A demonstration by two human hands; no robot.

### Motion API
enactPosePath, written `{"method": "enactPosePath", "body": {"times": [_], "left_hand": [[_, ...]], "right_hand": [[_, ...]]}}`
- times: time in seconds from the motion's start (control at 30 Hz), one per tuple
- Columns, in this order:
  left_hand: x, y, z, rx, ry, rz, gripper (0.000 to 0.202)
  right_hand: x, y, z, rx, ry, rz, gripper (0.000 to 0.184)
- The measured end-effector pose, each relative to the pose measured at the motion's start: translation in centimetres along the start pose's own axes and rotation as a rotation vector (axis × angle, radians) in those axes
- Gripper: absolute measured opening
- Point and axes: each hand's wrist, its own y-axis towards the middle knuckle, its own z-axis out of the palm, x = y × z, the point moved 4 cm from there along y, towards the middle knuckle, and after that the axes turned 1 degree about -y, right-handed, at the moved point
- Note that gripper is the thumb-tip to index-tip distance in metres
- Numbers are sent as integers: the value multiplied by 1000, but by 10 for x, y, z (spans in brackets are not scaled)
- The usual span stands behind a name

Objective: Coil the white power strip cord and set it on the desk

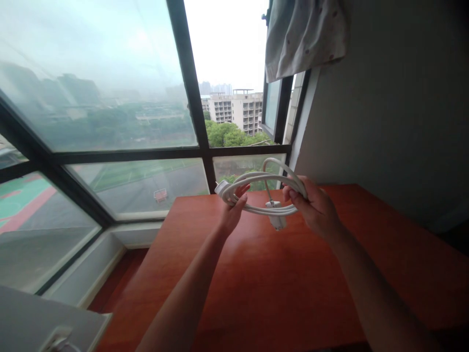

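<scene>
A white power cord (256, 178) is coiled in several loops and held up above the red-brown table, stretched between my two hands. My left hand (234, 208) grips the left end of the coil between thumb and fingers, beside a white plug (222, 187). At the right end, my right hand (313, 203) is closed around the gathered loops. One stretch of cord arches up from the right hand and drops behind the coil. From it hangs a white block-like connector (277, 217), partly covered by the loops.
The red-brown table (256, 293) spreads below my arms. Black-framed windows (128, 157) rise behind it, with one pane open at the right. A pale curtain (306, 39) hangs at the upper right beside a grey wall (384, 112). A white ledge (47, 313) is at lower left.
</scene>
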Motion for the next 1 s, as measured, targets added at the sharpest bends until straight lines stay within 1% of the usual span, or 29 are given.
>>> {"method": "enactPosePath", "body": {"times": [0.17, 0.27, 0.33, 0.4, 0.5, 0.6, 0.67, 0.73, 0.8, 0.9, 1.0], "left_hand": [[6, 2, 5, 27, -107, -35, 54], [10, 5, 7, 47, -161, -38, 51], [10, 5, 7, 57, -172, -64, 45], [7, 4, 7, 71, -164, -121, 36], [-1, -3, 7, 113, -168, -221, 25], [-10, -12, 10, 132, -240, -290, 32], [-13, -16, 11, 79, -315, -337, 36], [-12, -20, 10, -27, -393, -373, 39], [-7, -22, 7, -131, -450, -395, 41], [4, -28, -1, -230, -445, -442, 44], [16, -35, -15, -301, -371, -489, 45]], "right_hand": [[8, 3, 2, 75, 28, -18, 13], [11, 4, 3, 101, 36, -26, 14], [9, 4, 2, 91, 51, 8, 13], [2, 5, 1, 69, 109, 72, 13], [-18, 9, 2, 22, 307, 186, 17], [-45, 13, 11, -10, 567, 331, 22], [-63, 12, 23, -23, 704, 450, 26], [-79, 8, 37, -45, 792, 561, 31], [-92, 0, 51, -75, 830, 641, 34], [-106, -14, 71, -81, 821, 724, 35], [-115, -30, 89, -33, 739, 780, 33]]}}
